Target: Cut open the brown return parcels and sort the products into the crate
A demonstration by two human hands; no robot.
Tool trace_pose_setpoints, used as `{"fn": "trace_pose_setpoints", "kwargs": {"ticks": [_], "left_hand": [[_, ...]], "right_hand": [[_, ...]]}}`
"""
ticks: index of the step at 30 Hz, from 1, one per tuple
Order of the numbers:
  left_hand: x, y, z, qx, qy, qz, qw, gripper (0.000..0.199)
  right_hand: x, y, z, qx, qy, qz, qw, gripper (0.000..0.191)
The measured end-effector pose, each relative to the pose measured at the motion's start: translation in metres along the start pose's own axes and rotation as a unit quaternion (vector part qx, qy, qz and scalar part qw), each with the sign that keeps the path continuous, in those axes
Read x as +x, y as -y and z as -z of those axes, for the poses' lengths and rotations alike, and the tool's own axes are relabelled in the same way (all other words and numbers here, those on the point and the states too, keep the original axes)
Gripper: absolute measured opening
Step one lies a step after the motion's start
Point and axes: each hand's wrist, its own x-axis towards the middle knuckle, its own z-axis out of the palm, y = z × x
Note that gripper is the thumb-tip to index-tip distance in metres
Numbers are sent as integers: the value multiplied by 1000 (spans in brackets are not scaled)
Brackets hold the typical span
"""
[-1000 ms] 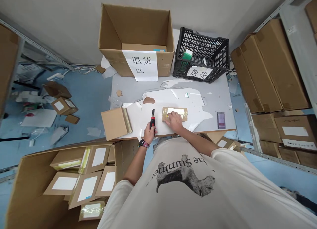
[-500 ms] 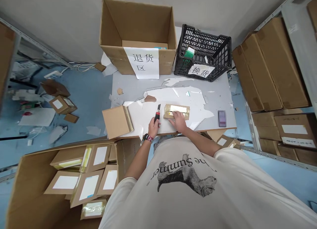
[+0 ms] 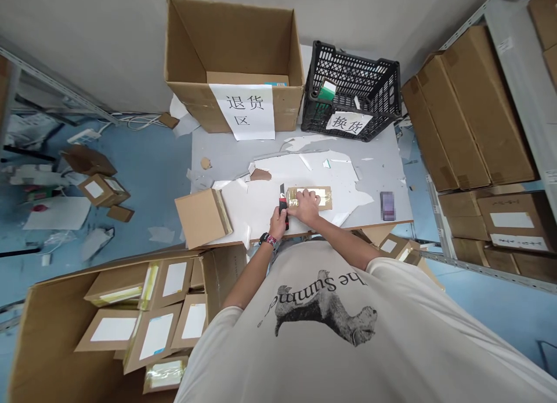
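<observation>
My left hand (image 3: 277, 224) is closed around a utility knife (image 3: 283, 203) with a red and black handle. Its dark blade points away from me, just off the left end of a small taped cardboard box (image 3: 325, 200). The box lies flat on the table and has a white label on top. My right hand (image 3: 307, 208) grips the box from above with bent fingers over the label, its thumb side close to the knife. Whether the blade touches the box I cannot tell.
A larger closed carton (image 3: 201, 220) lies left on the table (image 3: 369, 165). Behind stand an open box (image 3: 191, 104) with a paper sign and a black crate (image 3: 350, 81). A phone-like object (image 3: 387, 206) lies right. A big carton (image 3: 47, 327) of parcels stands at lower left.
My left hand has brought the knife rightward to the end of the small box. My right hand has shifted left along the box top, and the view has moved slightly.
</observation>
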Motion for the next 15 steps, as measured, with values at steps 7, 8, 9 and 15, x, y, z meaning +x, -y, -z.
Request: {"fn": "trace_pose_setpoints", "kwargs": {"ticks": [7,8,9,15], "left_hand": [[7,-8,41,-17,57,15,998,49],[6,-9,51,3,65,9,998,50],[5,-9,60,25,72,-2,997,51],[0,-20,104,114,101,-48,987,65]], "right_hand": [[0,3,0,-6,12,29,999,52],[-1,2,0,-2,10,39,999,51],[-3,-1,0,1,7,47,999,51],[-13,-15,-2,-20,20,105,994,53]]}}
